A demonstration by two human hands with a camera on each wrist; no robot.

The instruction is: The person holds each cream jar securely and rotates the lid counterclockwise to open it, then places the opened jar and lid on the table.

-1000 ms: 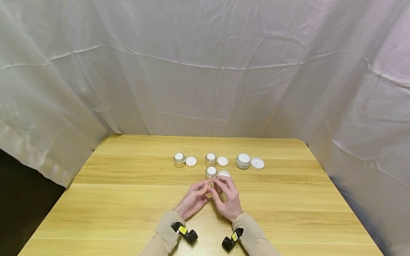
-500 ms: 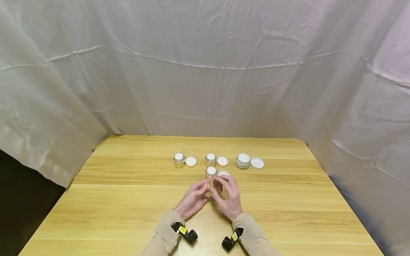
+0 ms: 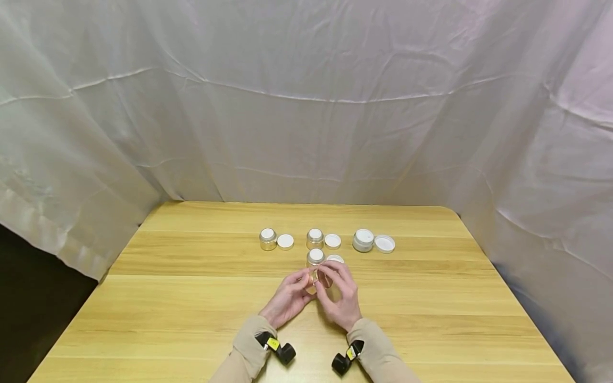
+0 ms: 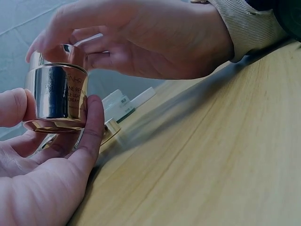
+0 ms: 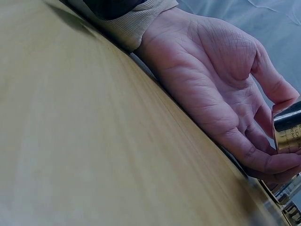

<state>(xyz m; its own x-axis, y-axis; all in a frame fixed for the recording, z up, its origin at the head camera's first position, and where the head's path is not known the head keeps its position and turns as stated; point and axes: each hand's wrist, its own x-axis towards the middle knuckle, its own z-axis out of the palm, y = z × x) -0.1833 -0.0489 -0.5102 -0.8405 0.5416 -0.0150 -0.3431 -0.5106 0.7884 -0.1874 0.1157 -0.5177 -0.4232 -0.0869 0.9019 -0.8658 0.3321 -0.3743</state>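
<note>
Above the table's front half, my left hand [image 3: 287, 299] holds a shiny gold cream jar [image 4: 56, 96] between thumb and fingers. The left wrist view shows printed lettering on its side. At the jar's top, my right hand [image 3: 344, 300] pinches a gold lid [image 4: 71, 54]; whether the threads are engaged cannot be told. The right wrist view shows my left hand's palm beside the jar [image 5: 288, 127], which is cut by the frame edge. Just beyond my hands stands another gold jar [image 3: 316, 256] with a white top. Beside it lies a lid [image 3: 335, 259], partly hidden by my right fingers.
Farther back stand a gold jar [image 3: 268, 240] with its lid [image 3: 286, 242], another gold jar [image 3: 315, 239] with its lid [image 3: 332, 242], and a wider silver-grey jar [image 3: 363, 242] with its lid [image 3: 384, 244]. Grey curtains [image 3: 306, 133] enclose the wooden table [image 3: 191, 319].
My right fingers shift slightly around the lid. Both hands and the held jar stay in nearly the same place; the other jars and lids have not moved.
</note>
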